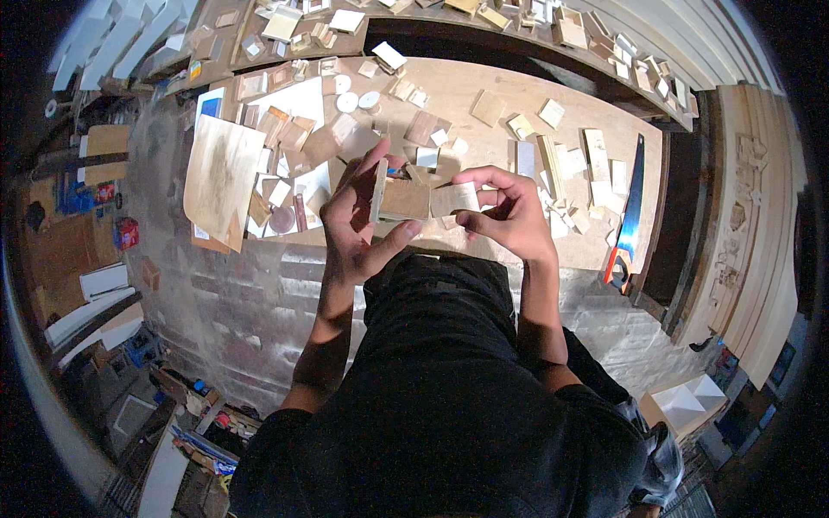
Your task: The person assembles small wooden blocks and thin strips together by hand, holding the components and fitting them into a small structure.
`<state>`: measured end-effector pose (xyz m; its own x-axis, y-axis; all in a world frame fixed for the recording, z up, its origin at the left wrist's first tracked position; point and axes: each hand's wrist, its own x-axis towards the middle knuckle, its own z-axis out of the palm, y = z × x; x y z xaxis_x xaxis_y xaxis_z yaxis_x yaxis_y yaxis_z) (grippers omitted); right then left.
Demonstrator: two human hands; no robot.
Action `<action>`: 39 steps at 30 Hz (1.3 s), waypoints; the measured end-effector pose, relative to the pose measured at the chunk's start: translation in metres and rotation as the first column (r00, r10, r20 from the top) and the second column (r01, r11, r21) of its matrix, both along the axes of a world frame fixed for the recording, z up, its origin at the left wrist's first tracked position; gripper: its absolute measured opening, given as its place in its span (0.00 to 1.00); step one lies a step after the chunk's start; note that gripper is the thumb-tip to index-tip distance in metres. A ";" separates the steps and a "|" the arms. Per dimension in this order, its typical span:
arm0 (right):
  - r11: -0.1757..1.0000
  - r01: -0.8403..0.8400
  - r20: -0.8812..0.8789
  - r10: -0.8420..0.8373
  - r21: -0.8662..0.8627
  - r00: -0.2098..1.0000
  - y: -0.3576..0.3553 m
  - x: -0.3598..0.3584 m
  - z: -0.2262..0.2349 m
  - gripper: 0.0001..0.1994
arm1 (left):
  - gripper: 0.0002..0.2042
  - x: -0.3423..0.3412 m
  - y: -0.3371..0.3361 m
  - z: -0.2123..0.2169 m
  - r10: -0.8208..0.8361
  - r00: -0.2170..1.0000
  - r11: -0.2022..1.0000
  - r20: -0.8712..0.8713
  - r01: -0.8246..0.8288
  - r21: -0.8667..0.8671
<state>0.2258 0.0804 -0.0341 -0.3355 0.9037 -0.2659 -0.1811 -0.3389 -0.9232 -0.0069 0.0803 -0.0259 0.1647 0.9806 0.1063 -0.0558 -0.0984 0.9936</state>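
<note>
My left hand [358,220] is closed around a small wooden assembly [404,199], made of a brown block with a paler upright board along its left side. The thumb lies at its near edge, and the fingers go behind the board. To the right, my right hand [514,211] pinches a small pale wood piece [454,199] between thumb and fingers. This piece sits close to the assembly's right side; whether they touch I cannot tell. Both are held above the near edge of the workbench [466,99].
A handsaw [629,207] with an orange handle lies at the bench's right end. Wood offcuts [596,155] are scattered over the right side. A larger thin board [223,177] overhangs the left end. Long planks [751,216] are stacked at the far right.
</note>
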 end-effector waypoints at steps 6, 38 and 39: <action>0.978 0.143 -0.069 -0.134 0.151 0.989 -0.005 0.000 -0.001 0.18 | 0.41 0.005 -0.001 0.010 0.001 0.995 0.998 0.096 0.005 -0.062; 0.890 0.377 -0.234 -0.321 0.255 0.918 -0.038 0.025 -0.014 0.16 | 0.37 0.036 -0.028 0.009 -0.047 0.968 0.991 0.247 0.076 -0.107; 0.890 0.379 -0.227 -0.326 0.255 0.918 -0.040 0.025 -0.013 0.15 | 0.38 0.037 -0.030 0.008 -0.045 0.964 0.991 0.262 0.076 -0.110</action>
